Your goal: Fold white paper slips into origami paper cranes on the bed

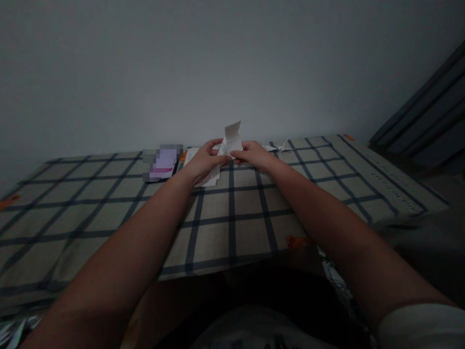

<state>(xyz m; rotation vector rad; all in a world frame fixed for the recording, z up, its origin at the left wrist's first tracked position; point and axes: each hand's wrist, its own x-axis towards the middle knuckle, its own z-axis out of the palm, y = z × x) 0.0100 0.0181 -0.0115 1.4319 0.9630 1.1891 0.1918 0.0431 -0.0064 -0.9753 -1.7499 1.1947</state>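
Observation:
Between my two hands is a folded piece of white paper (233,138), raised a little above the table near the wall. Its upper part stands up with a crease across it and faint print on it. My left hand (206,157) pinches its left side, and my right hand (252,154) grips the lower right edge, the thumbs nearly meeting. Under and beside my left hand lie more white paper sheets (210,180) on the cloth, partly covered by the hand. Just past my right hand is a small white item with thin string-like ends (281,147), too blurred to name.
A checked tablecloth (250,213) covers the table. At the left lies a phone-like device (163,162) with a lit, pixelated screen. A plain wall (232,63) rises behind the table's far edge, and a dark curtain (428,102) hangs at the right.

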